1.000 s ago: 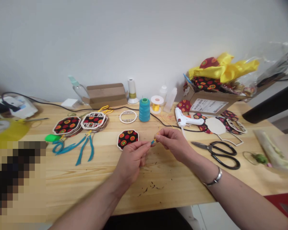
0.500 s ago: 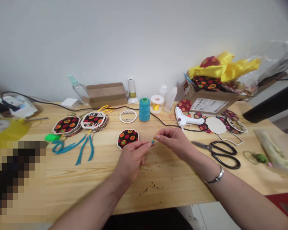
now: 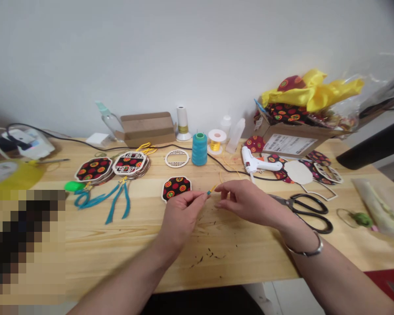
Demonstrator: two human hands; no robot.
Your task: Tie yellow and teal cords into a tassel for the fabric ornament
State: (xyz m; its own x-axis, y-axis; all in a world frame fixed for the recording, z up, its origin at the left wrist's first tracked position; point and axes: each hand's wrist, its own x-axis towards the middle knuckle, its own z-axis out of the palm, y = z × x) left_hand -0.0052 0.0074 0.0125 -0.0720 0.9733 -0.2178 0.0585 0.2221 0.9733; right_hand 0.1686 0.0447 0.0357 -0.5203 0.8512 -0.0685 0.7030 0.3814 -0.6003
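My left hand (image 3: 185, 210) pinches a small bit of teal and yellow thread (image 3: 210, 190) between thumb and fingertips; the rest of it is hidden in the palm. Just to the right, my right hand (image 3: 243, 201) has its thumb and index finger parted, with the index tip by the thread's yellow end. Whether that fingertip touches it I cannot tell. Partly behind my left hand lies a dark flower-patterned fabric panel with a pale rim (image 3: 175, 188). Loose yellow thread (image 3: 230, 166) trails over the table from a spool (image 3: 216, 142).
A teal thread cone (image 3: 199, 149) and a round lattice frame (image 3: 177, 159) stand behind my hands. Black-handled scissors (image 3: 310, 212) and a white glue gun (image 3: 259, 164) lie right. Tasselled panels (image 3: 130, 164) are stacked left. A full cardboard box (image 3: 289, 142) stands back right.
My right hand has opened its pinch, its thumb dropping away from the index finger beside the thread. The left hand keeps its hold. The whole view has shifted slightly.
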